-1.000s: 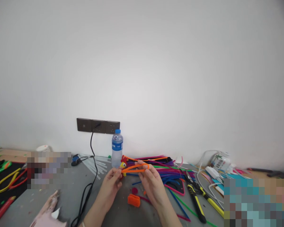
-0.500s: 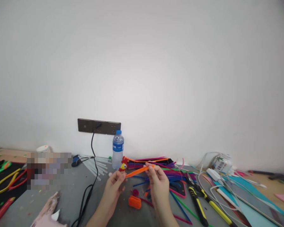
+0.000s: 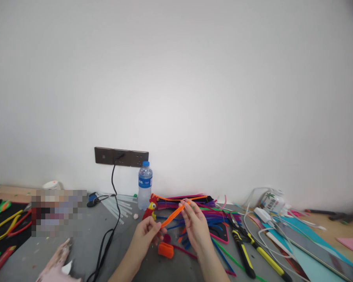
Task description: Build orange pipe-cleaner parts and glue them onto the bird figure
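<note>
Both my hands hold one folded orange pipe cleaner (image 3: 172,216) above the grey table. My left hand (image 3: 147,234) pinches its lower end, my right hand (image 3: 195,224) pinches its upper end, so it slants up to the right. A small red and yellow pipe-cleaner bird figure (image 3: 151,208) stands just behind my left hand. An orange coiled piece (image 3: 166,250) lies on the table below my hands, with a dark pink round piece (image 3: 167,237) beside it.
A pile of coloured pipe cleaners (image 3: 194,207) lies behind my hands. A water bottle (image 3: 144,185) stands by the wall socket strip (image 3: 121,156) with a black cable (image 3: 110,231). Yellow-handled pliers (image 3: 243,250), white cables (image 3: 261,219) and coloured paper sheets lie right.
The orange pipe cleaner was an open loop held level; now it is pressed flat into a narrow strip and tilted, with my left hand lower and my right hand higher.
</note>
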The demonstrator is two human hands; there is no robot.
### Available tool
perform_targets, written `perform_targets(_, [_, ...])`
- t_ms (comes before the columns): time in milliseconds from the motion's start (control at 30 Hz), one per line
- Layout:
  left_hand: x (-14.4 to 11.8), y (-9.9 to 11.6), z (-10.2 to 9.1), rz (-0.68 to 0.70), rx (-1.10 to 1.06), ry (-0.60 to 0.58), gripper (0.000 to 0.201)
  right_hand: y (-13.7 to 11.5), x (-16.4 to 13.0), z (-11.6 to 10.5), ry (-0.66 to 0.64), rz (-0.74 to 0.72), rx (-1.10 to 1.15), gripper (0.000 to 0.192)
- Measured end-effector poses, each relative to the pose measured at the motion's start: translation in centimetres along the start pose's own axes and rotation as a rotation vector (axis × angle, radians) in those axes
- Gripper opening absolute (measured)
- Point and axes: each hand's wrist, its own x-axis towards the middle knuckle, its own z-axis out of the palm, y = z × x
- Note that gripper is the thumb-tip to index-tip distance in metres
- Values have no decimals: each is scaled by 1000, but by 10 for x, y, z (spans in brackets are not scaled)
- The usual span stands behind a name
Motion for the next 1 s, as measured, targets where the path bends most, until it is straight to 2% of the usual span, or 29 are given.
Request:
perform_targets(133, [-8, 1, 3, -22, 2, -147, 47, -3, 1, -1, -31, 54, -8, 28])
perform_targets(233, [-19, 7, 8, -118, -40, -295, 46, -8, 1, -2, -67, 131, 6, 30])
perform_targets(333, [-26, 14, 11, -198, -97, -389, 42, -14, -2, -2, -105, 170, 8, 32])
perform_targets(433, [-30, 17, 11, -240, -145, -443, 35, -18, -9, 0, -210, 250, -44, 30])
perform_targets(600, [-33, 15, 10, -398, -228, -543, 48, -15, -25, 10, -433, 351, -171, 25])
perform_targets(667, [-33, 16, 9, -420, -262, -533, 43, -10, -28, 14, -465, 349, -199, 25])
perform_targets(733, [-31, 18, 7, -504, -292, -513, 37, -6, -29, 17, -434, 308, -193, 25])
perform_targets(867, [-24, 21, 4, -446, -239, -383, 40, -2, -25, 17, -318, 209, -184, 26])
perform_targets(1000, [-22, 19, 4, -373, -207, -332, 46, -2, -24, 17, -299, 192, -191, 27])
